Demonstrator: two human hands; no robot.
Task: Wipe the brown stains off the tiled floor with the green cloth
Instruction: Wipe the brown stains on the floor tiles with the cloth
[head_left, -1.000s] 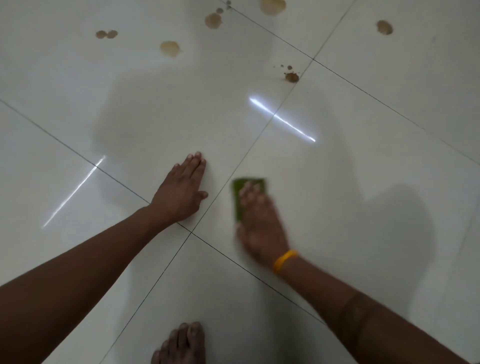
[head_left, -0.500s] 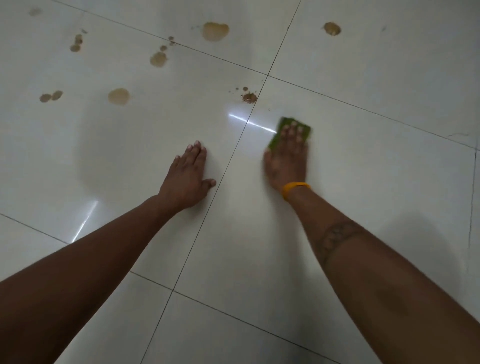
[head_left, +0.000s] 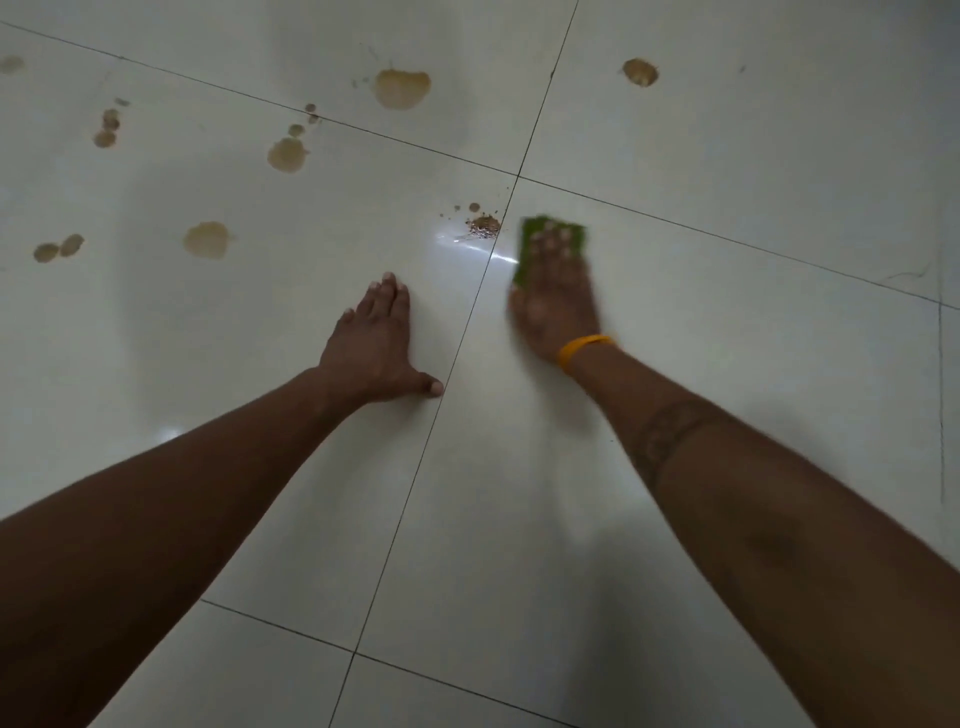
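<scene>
My right hand (head_left: 558, 301), with an orange band at the wrist, presses flat on the green cloth (head_left: 553, 231), which lies on the white tiled floor (head_left: 727, 364) just right of a grout line. A gritty brown stain (head_left: 483, 224) sits directly left of the cloth, across that line. Larger pale brown stains lie farther out: one (head_left: 402, 88) ahead, one (head_left: 285, 154) to the left, another (head_left: 207, 240) nearer left, and one (head_left: 640, 71) at the far right. My left hand (head_left: 376, 343) rests flat on the floor, fingers spread, holding nothing.
Small brown spots (head_left: 106, 130) and a pair of blots (head_left: 58, 248) mark the far-left tile. A bright light glare (head_left: 467, 244) lies on the floor between my hands. Dark grout lines cross the glossy tiles.
My right hand has pushed the green cloth forward and toward the gritty stain beside the grout line. The view has tilted forward, hiding my foot. The left hand stays planted.
</scene>
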